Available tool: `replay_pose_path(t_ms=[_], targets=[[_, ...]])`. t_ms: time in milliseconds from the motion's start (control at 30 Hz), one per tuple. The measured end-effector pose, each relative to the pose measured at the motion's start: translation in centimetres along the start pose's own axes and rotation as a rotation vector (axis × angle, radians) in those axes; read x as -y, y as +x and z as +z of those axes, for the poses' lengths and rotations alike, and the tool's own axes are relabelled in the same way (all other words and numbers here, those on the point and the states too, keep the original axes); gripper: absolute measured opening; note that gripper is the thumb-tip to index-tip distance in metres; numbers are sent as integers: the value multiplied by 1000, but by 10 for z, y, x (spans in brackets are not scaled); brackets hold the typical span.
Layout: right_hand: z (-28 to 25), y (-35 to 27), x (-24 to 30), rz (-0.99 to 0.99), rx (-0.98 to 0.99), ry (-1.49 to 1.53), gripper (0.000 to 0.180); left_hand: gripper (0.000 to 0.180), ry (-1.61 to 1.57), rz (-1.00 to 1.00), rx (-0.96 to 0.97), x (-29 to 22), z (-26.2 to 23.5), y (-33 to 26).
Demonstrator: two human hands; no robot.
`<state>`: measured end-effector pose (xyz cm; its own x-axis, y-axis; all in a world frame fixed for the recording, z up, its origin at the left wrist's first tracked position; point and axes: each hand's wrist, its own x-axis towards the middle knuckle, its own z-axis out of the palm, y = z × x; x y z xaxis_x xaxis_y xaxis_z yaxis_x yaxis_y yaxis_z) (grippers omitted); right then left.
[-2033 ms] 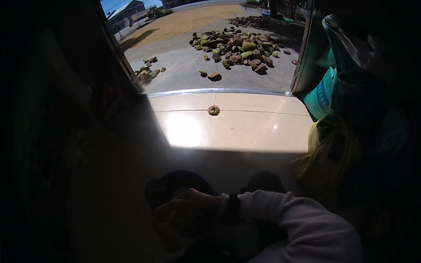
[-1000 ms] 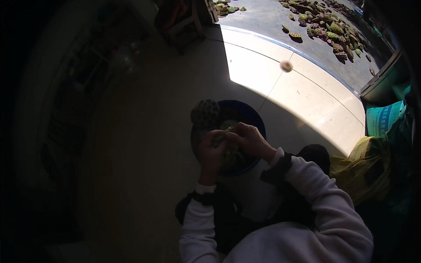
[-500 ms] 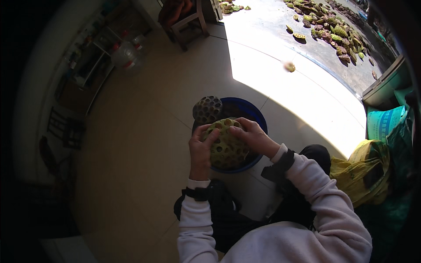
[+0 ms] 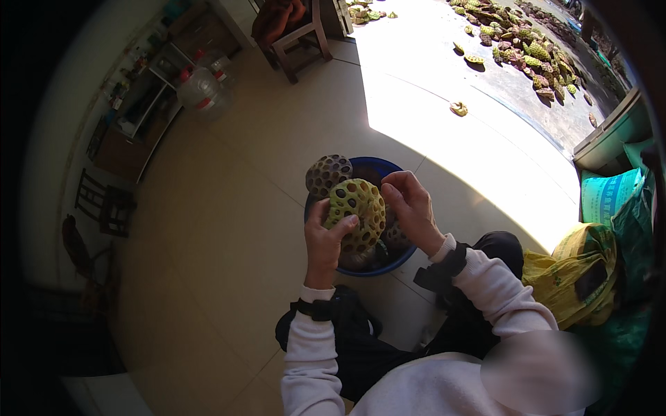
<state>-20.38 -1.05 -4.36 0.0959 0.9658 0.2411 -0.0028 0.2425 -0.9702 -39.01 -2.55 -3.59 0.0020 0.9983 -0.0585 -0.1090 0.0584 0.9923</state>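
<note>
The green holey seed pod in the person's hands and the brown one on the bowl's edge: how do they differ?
The yellow-green holey seed pod looks fresh; the brown holey seed pod looks dull and dried. The green one is held up between the left hand and the right hand; the brown one rests untouched at the rim of the blue round bowl. The green one looks larger. Both are round, with faces full of holes.

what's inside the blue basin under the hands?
Round blue plastic basin holds a brown holed seed pod at its rim and darker pods below; the held green pod covers the rest.
</note>
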Motion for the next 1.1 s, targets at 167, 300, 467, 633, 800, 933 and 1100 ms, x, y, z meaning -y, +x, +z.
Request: replay_pose_path(t_ms=[167,300,467,633,800,933,1100], targets=[[0,-4,18,339,318,45,32,45,34,77,53,3,6,-1],[1,-4,19,86,286,-276,41,47,-73,-45,116,2,10,-4],[-4,-1,15,298,317,-95,39,44,-202,-160,164,0,5,-2],[-5,2,16,610,326,344,37,41,104,-6,137,1,8,0],[-2,-2,9,572,334,177,38,33,314,106,222,4,12,-2],[-5,-1,3,624,372,325,38,37,118,-68,279,2,1,1],[-6,-1,6,666,386,304,37,39,59,-130,319,3,-7,4]])
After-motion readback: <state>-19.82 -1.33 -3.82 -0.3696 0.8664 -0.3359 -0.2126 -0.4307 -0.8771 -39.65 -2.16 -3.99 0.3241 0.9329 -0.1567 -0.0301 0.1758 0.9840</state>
